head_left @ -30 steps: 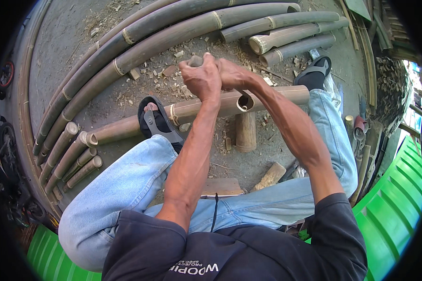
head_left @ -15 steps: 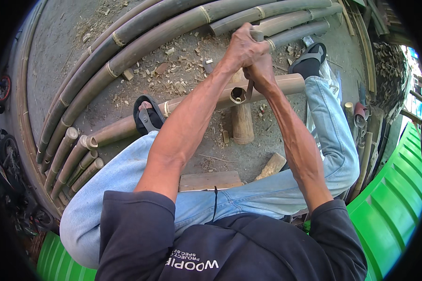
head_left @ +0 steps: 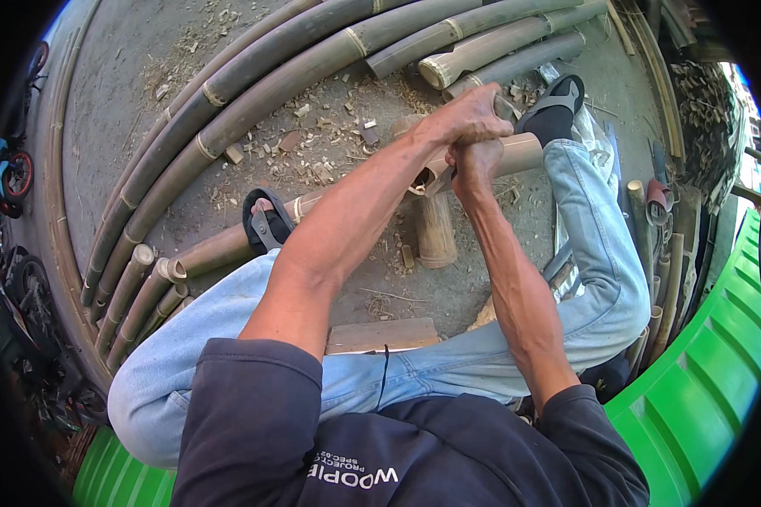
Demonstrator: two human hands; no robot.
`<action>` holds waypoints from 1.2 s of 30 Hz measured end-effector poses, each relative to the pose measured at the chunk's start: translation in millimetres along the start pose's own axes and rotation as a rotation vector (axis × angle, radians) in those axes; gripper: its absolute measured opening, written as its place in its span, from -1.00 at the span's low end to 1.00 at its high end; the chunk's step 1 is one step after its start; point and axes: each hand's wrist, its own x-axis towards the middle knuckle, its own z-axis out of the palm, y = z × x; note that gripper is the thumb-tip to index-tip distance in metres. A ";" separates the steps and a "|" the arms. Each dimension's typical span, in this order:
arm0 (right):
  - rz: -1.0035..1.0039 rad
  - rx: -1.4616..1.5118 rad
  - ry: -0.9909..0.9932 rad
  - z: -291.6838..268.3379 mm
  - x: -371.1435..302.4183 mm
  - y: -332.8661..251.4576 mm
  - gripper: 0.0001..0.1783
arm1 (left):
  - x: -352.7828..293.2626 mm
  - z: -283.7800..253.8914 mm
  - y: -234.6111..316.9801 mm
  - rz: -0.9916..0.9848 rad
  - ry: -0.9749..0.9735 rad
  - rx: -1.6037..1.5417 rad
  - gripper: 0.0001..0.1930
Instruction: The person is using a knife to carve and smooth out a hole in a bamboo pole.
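My left hand (head_left: 480, 117) is closed in a fist just above my right hand (head_left: 479, 163), which is closed too. They appear stacked along one handle, whose pale end (head_left: 505, 108) sticks out by my left fist. A narrow dark blade came out below my right hand half a second ago; it is now mostly hidden, so I cannot tell the tool's exact kind. Under the hands lies a brown bamboo pole (head_left: 522, 155) with a hole (head_left: 422, 181) cut in its wall. My sandalled left foot (head_left: 268, 218) rests on the pole, left of the hole.
A short log (head_left: 436, 232) stands under the pole. Long bamboo poles (head_left: 279, 80) curve across the far side, with wood chips (head_left: 317, 156) on the ground. Cut bamboo ends (head_left: 144, 256) lie left. My other sandal (head_left: 558, 97) is far right; green corrugated sheeting (head_left: 693, 355) borders the right.
Both hands have swung right and nearer with the handle, which now leans over to the right. My left forearm now covers part of the hole. The bamboo pole has stayed about where it was.
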 end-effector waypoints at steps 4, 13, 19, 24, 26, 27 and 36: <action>-0.018 0.068 -0.038 35.9 30.1 0.4 -0.92 | 9.2 -33.5 -2.9 -0.101 0.091 0.042 -0.42; 0.260 -0.526 -0.835 101.7 14.6 8.9 -0.78 | -104.4 -62.5 -73.5 -0.386 1.174 -0.258 -0.73; -0.243 -1.027 -1.409 92.1 5.3 39.7 -0.78 | -153.6 -5.5 -82.7 -0.358 1.587 -0.517 -0.80; -0.126 -0.772 -0.685 73.9 -5.2 -3.0 -0.71 | -76.3 -50.4 -43.2 -0.207 0.827 -0.139 -0.63; -0.085 -0.366 -0.223 66.9 -8.0 -10.0 -0.73 | -48.7 -55.0 -20.1 -0.149 0.634 -0.018 -0.59; -0.082 -0.368 -0.227 67.7 -9.0 -13.3 -0.73 | -42.7 -57.2 -14.0 -0.130 0.555 -0.008 -0.56; -0.169 -0.875 -0.904 87.2 -11.5 -7.4 -0.70 | -124.8 -43.9 -34.3 -0.146 1.195 -0.175 -0.64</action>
